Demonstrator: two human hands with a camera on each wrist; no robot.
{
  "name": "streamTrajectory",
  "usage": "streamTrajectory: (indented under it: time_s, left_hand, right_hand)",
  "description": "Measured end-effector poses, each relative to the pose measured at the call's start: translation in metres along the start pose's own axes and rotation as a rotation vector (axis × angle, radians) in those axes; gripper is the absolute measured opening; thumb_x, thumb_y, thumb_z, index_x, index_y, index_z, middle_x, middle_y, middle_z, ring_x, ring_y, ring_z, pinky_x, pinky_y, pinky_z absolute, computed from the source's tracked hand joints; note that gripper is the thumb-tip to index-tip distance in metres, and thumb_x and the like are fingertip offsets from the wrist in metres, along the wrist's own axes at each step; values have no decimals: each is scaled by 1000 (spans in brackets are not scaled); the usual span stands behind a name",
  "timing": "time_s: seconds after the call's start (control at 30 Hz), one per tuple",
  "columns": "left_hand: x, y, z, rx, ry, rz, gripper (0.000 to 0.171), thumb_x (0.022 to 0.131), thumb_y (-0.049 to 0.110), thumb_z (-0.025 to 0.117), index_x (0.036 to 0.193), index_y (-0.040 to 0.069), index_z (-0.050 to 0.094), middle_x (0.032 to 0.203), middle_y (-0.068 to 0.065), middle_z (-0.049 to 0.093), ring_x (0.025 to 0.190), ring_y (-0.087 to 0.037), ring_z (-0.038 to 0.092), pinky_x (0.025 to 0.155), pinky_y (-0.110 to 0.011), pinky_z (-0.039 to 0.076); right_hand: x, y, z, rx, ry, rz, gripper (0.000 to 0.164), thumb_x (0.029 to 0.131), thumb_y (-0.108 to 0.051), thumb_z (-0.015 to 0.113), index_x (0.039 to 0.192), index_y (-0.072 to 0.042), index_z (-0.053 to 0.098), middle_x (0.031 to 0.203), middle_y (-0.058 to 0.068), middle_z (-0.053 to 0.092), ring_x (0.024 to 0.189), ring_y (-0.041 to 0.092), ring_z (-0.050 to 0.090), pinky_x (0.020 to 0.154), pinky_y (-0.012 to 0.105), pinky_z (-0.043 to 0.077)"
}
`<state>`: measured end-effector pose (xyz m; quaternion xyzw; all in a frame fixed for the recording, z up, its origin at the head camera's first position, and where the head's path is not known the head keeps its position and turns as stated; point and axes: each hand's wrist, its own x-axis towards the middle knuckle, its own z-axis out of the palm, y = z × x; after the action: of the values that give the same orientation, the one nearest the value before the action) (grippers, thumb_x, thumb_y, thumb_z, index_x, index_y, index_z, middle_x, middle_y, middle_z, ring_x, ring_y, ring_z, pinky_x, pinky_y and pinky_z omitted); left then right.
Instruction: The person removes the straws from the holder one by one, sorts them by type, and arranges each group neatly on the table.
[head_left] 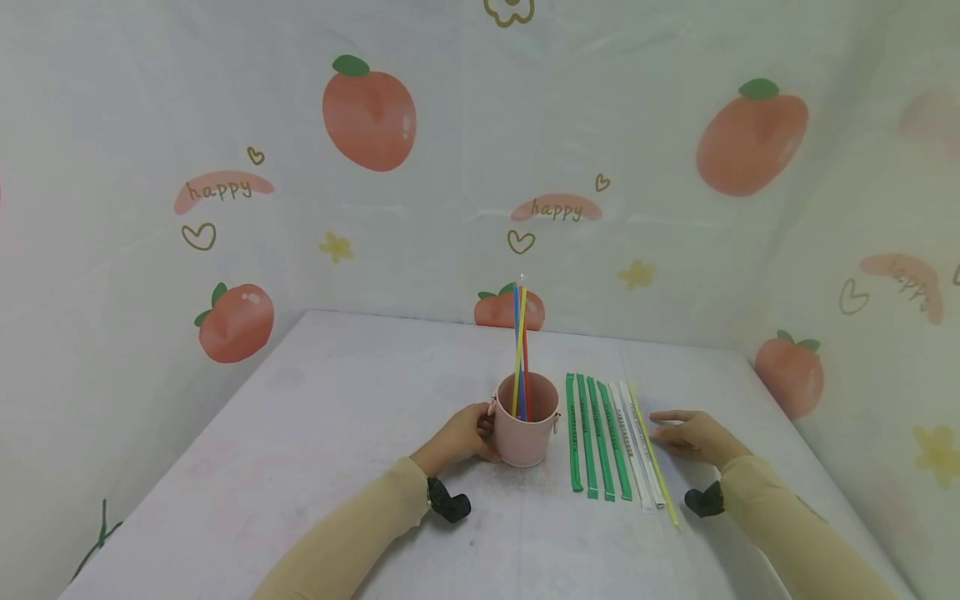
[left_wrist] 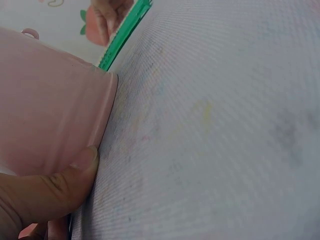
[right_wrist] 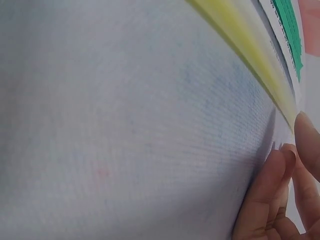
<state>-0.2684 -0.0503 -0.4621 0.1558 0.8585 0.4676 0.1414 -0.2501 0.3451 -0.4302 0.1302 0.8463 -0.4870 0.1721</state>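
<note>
My left hand (head_left: 461,433) holds a small pink bucket (head_left: 521,446) at its left side. In the left wrist view the thumb (left_wrist: 60,192) presses low on the bucket's wall, close above the table. Blue, yellow and red straws (head_left: 521,350) stand upright in it, leaning together. To its right lies a row of straws: several green-wrapped ones (head_left: 597,442), then white-wrapped ones (head_left: 628,442) and a yellow one (head_left: 654,458) at the end. My right hand (head_left: 697,437) is beside that yellow straw, fingers extended toward it; the right wrist view shows the fingertips near the yellow straw's (right_wrist: 245,50) far end.
A pale, faintly stained cloth covers the table (head_left: 360,400). Behind it hangs a white curtain (head_left: 450,167) printed with peaches, hearts and the word "happy", and it also runs along both sides. A dark green tie (head_left: 101,533) is at the left edge.
</note>
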Motion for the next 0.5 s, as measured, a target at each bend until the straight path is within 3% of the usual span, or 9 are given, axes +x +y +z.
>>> streamTrajectory:
  time_s: [0.33, 0.5]
  left_hand:
    - [-1, 1, -1, 2, 3, -2, 62, 64, -4, 86, 119, 0, 57, 113, -12, 63, 109, -28, 61, 97, -40, 53]
    - [0, 1, 0, 7, 5, -6, 62, 64, -4, 86, 119, 0, 57, 112, -12, 63, 109, -28, 61, 97, -40, 53]
  right_hand:
    - [2, 3, -1, 7, 2, -4, 63, 83, -12, 74, 138, 3, 47, 118, 16, 61, 85, 14, 57, 74, 24, 56]
    - [4, 4, -1, 8, 0, -4, 63, 84, -12, 73, 139, 3, 47, 121, 18, 60, 86, 14, 57, 74, 24, 56]
